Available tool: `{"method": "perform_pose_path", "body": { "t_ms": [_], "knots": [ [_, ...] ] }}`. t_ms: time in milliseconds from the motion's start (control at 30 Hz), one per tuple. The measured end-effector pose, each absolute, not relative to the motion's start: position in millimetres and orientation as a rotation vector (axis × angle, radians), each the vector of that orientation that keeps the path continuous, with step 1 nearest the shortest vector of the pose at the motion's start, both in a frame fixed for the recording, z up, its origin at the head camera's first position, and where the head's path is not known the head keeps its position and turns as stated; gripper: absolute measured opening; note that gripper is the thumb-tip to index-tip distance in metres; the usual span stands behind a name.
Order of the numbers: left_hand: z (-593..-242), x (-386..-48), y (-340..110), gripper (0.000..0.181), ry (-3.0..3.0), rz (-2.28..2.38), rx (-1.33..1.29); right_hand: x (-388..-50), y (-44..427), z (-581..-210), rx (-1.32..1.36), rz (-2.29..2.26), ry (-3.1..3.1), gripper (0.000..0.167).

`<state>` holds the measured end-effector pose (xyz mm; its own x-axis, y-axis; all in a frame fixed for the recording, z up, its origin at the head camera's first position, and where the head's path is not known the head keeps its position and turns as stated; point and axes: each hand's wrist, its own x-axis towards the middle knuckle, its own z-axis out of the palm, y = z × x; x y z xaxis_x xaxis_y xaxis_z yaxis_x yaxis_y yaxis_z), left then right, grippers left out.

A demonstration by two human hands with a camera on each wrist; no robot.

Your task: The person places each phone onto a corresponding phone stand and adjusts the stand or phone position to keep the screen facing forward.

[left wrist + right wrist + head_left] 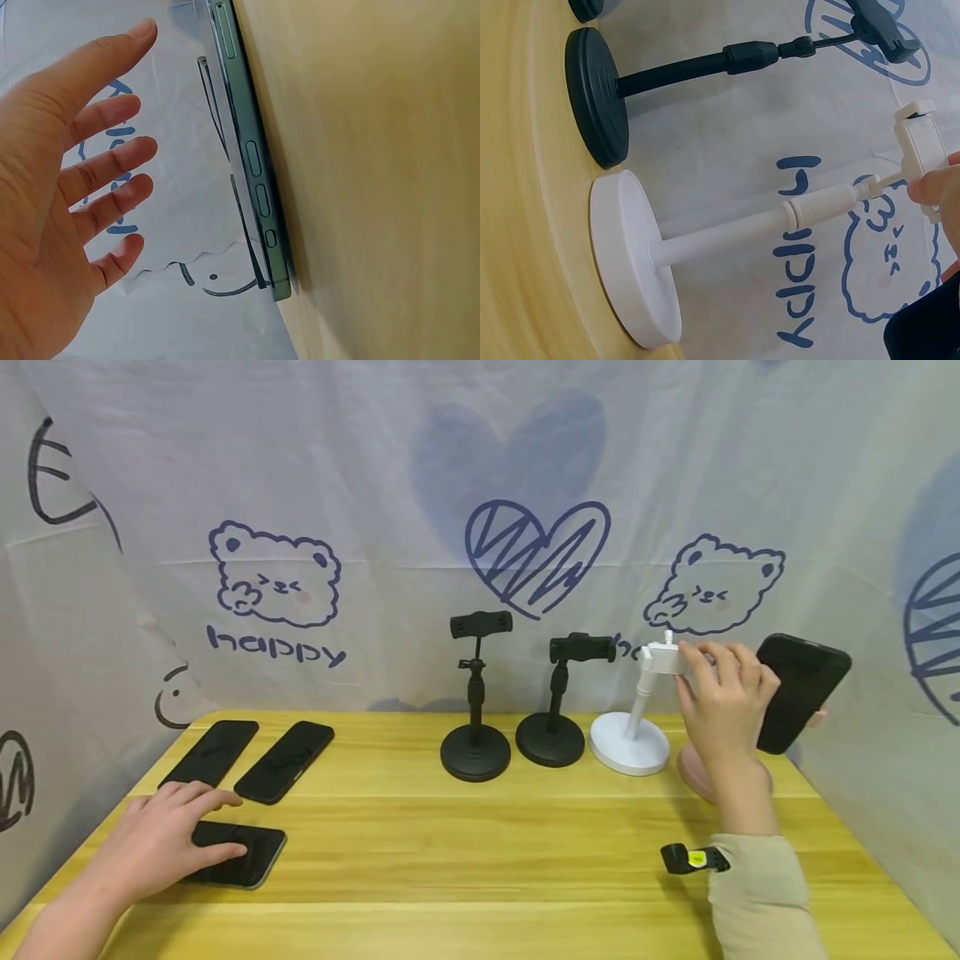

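Observation:
At the front left, my left hand [161,835] hovers over a smartphone [258,853] lying flat with its dark screen up. In the left wrist view its fingers are spread and apart from the phone's green edge [255,161]. My right hand [723,702] grips the clamp [921,146] at the top of a white phone stand [628,745], pinching it between thumb and fingers. The stand's round base rests on the table, and its post tilts slightly. Part of the right hand is cut off in the right wrist view.
Two more smartphones [210,752] lie at the back left. Two black phone stands [476,752] stand to the left of the white one. A pink stand [693,772], partly hidden by my right hand, has a black phone [802,689] above it. A printed cloth [390,568] hangs behind the wooden table.

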<state>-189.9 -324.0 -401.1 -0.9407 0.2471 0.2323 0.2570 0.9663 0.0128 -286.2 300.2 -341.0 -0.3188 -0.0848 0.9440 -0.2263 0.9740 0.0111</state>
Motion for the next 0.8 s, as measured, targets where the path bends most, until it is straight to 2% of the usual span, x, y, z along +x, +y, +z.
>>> {"method": "perform_pose_path", "body": {
  "t_ms": [467, 800],
  "knots": [
    [-402, -187, -332, 0.062, -2.954, -0.083, -0.386, -285, 294, -341, 0.260, 0.166, -1.903, 0.032],
    [-409, -192, -340, 0.093, -3.100, -0.109, -0.354, -283, 295, -340, 0.239, 0.189, -1.930, 0.034]
  ]
}}
